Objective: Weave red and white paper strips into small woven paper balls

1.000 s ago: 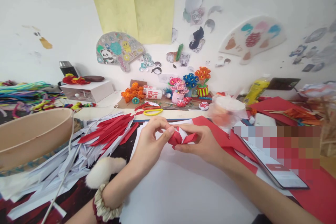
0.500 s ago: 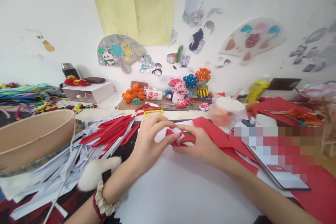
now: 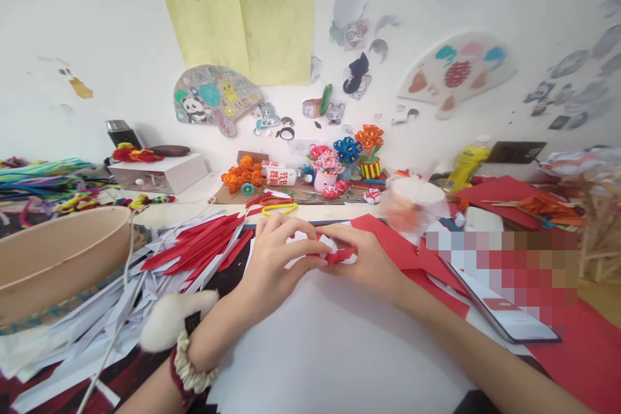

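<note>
A small folded piece of red and white paper [image 3: 342, 255] is between my two hands, above a large white sheet [image 3: 334, 343]. My left hand [image 3: 281, 252] pinches its left side, thumb and fingertips together. From the right, my right hand [image 3: 371, 259] grips the same piece, with its fingers curled over the top and the thumb below. Fingers hide much of the folds. Left of my hands lie loose red paper strips [image 3: 194, 247] and white paper strips [image 3: 97, 330] in a heap.
A beige basin [image 3: 63, 249] stands at the left. Beyond my hands are a yellow-handled tool [image 3: 280, 209], several craft flowers [image 3: 348, 150] and a plastic-covered cup [image 3: 414, 204]. Red paper sheets [image 3: 388, 242] and a tablet-like device [image 3: 504, 310] with a partly blurred screen lie at the right.
My fingers have closed in further around the folded paper, and its loose red ends show less. The view has shifted slightly, so the surroundings sit a little further left.
</note>
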The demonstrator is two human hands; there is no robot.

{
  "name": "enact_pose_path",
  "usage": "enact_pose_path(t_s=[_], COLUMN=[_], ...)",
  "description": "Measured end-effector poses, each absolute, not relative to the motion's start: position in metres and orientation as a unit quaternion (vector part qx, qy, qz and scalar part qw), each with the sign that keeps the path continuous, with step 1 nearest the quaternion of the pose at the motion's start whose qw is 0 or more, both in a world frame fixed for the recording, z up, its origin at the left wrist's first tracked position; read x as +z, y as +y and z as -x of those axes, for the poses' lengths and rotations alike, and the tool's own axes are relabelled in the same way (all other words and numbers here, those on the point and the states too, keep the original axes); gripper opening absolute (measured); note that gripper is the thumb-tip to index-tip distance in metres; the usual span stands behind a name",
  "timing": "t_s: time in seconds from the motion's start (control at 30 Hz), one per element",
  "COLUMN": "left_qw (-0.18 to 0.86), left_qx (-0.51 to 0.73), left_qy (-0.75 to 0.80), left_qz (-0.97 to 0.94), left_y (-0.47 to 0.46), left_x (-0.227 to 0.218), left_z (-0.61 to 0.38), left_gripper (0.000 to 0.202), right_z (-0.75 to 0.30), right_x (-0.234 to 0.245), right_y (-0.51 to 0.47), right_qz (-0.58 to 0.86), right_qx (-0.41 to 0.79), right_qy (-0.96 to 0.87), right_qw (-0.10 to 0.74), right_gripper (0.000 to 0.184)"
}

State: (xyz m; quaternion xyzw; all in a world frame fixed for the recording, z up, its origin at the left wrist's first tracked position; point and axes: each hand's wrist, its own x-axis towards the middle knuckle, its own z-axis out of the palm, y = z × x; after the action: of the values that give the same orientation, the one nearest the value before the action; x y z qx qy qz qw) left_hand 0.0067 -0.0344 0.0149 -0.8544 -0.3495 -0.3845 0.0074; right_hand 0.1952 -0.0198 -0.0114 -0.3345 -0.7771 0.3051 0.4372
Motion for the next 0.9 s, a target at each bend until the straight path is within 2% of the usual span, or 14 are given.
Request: enact_pose_path(t_s=[0.23,0.5,0.63,0.73,0.83,0.9], left_qw=[0.037,0.009,0.136,0.237,0.271,0.267], left_qx=[-0.381,-0.425,-0.413,-0.367,-0.317,-0.294], left_qy=[-0.342,-0.33,-0.352,-0.344,-0.342,-0.334], left_qz=[0.858,0.843,0.829,0.831,0.842,0.855], left_y=[-0.036,-0.036,-0.037,-0.034,-0.032,-0.031], left_x=[0.014,0.012,0.001,-0.007,-0.015,-0.018], left_z=[-0.007,-0.011,-0.019,-0.023,-0.023,-0.02], left_gripper=[0.01,0.012,0.009,0.014,0.02,0.021], right_z=[-0.195,-0.198,-0.201,-0.203,-0.203,-0.202], right_x=[-0.012,-0.016,-0.022,-0.026,-0.027,-0.027], right_y=[-0.019,-0.014,-0.009,-0.008,-0.009,-0.01], right_qz=[0.322,0.314,0.333,0.389,0.382,0.333], right_qx=[0.293,0.246,0.151,0.027,-0.092,-0.144], right_qy=[-0.783,-0.791,-0.816,-0.809,-0.817,-0.848], right_qw=[0.444,0.463,0.448,0.439,0.422,0.386], right_gripper=[0.033,0.038,0.04,0.048,0.027,0.02])
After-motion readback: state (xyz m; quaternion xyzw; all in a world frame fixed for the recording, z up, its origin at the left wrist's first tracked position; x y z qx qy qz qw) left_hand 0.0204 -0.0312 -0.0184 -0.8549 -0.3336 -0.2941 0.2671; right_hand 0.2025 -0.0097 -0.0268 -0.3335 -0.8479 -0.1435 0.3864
